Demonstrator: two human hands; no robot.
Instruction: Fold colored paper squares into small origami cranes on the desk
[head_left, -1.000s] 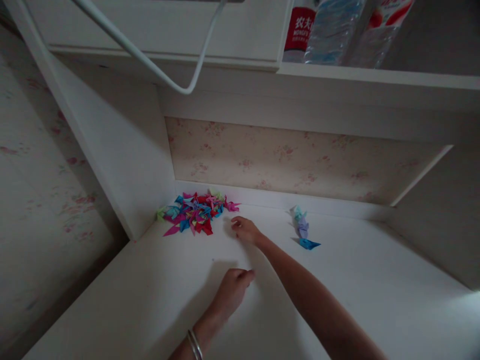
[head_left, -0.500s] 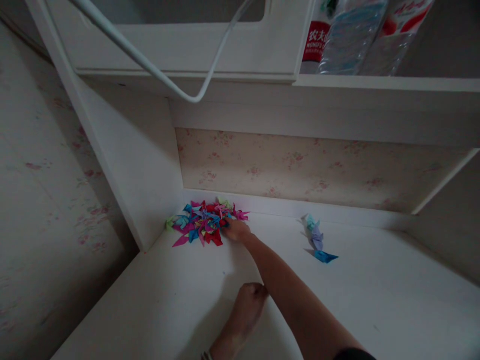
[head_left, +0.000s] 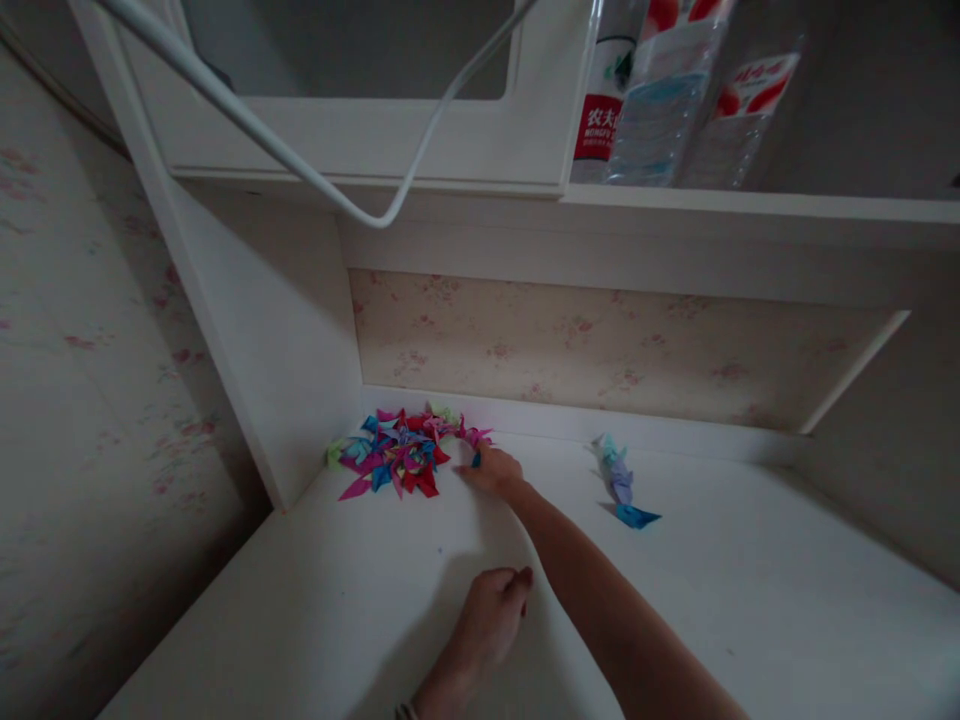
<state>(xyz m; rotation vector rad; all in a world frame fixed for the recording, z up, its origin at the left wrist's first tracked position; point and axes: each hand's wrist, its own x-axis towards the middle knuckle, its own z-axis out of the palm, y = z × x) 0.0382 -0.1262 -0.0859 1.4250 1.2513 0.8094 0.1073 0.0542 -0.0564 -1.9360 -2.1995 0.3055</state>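
A pile of small folded paper pieces (head_left: 397, 455) in red, pink, blue and green lies in the back left corner of a white desk (head_left: 750, 600). My right hand (head_left: 493, 468) reaches to the pile's right edge, fingers pinched on a small blue paper piece (head_left: 476, 459). My left hand (head_left: 491, 610) rests nearer to me on the desk, fingers curled in loosely; nothing shows in it. A short row of pale blue and lilac folded pieces (head_left: 622, 482) lies apart, to the right of my right arm.
A white side panel (head_left: 277, 330) walls the desk's left side, floral wallpaper (head_left: 600, 345) backs it. Overhead, a shelf (head_left: 750, 205) carries plastic water bottles (head_left: 660, 95). A white cable (head_left: 300, 160) hangs across the top.
My right hand went into the pile's edge, then drew back slightly to the right with a blue piece in its fingers. The left hand curled and stayed near me.
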